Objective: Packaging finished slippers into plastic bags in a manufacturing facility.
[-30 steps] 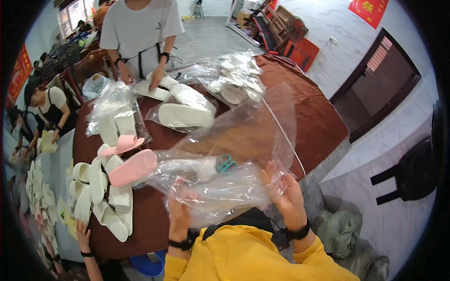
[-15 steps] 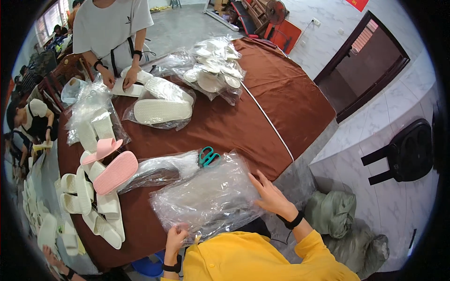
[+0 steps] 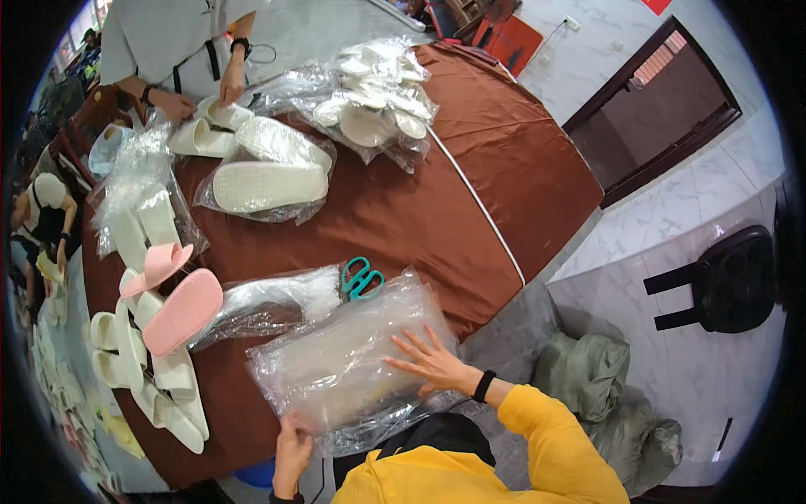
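A stack of clear plastic bags (image 3: pixel 336 353) lies flat at the near edge of the table in front of me. My right hand (image 3: pixel 432 363) rests on top of it, fingers spread and palm down. At the stack's near left corner, my left hand (image 3: pixel 292 449) has its fingers closed on the bag edge. Teal-handled scissors (image 3: pixel 362 279) lie just beyond the stack. Left of them is a bundle of crumpled clear plastic (image 3: pixel 277 302). A pink slide sandal pair (image 3: pixel 183 312) sits on several white slide sandals (image 3: pixel 172 370) to the left.
Across the brown-covered table (image 3: pixel 470 168), another person (image 3: pixel 168 50) in a white shirt handles white sandals (image 3: pixel 201 139). Bagged white sandals (image 3: pixel 269 185) and a heap of bagged white pieces (image 3: pixel 369 118) lie toward the far side. Grey-green sacks (image 3: pixel 583 374) stand on the floor at right.
My right hand has moved left from the stack's right edge onto its top, fingers now spread flat. My left hand stays at the near left corner. The view has shifted slightly.
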`<state>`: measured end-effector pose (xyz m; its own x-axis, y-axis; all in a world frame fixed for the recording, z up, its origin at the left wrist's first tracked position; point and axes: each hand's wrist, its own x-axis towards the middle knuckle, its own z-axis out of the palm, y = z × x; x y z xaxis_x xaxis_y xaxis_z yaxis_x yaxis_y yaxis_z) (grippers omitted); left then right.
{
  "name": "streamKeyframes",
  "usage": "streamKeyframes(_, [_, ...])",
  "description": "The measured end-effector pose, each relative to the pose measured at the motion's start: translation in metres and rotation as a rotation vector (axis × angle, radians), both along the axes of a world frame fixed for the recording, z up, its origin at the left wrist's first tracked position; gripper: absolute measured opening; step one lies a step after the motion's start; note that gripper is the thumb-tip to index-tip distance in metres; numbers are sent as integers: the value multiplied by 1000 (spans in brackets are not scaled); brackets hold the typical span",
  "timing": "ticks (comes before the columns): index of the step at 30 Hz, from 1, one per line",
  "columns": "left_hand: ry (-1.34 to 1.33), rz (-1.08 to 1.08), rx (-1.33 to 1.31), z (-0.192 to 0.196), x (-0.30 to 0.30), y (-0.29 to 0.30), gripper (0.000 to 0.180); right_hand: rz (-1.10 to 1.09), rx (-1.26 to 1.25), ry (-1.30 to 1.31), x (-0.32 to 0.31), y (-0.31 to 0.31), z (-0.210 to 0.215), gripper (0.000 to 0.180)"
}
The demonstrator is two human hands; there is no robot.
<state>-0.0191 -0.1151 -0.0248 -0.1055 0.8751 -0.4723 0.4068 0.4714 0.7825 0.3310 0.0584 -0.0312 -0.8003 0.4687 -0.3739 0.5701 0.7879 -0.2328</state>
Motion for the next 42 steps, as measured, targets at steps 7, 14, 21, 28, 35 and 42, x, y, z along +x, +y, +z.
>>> streamKeyframes(7, [444,-260,692,79,65,28,41,-1,131,-18,-7,5,-13,133])
streamKeyframes(14, [554,-678,-39,-1,73,48,82,8,163,29,-1,9,-30,123])
streamKeyframes(21, [1010,-657,535,-82,35,8,78,160,183,71,30,13,-38,108])
streamKeyframes(28, [1051,-768,534,-70,31,12,85,178,289,27,37,13,-44,85])
streamKeyframes(35, [168,-339,-31,4,-26,64,55,191,-73,15,16,52,31,79])
streamKeyframes(42, [1143,216,652,20,-152,162,71,-107,-355,158,-11,79,21,39])
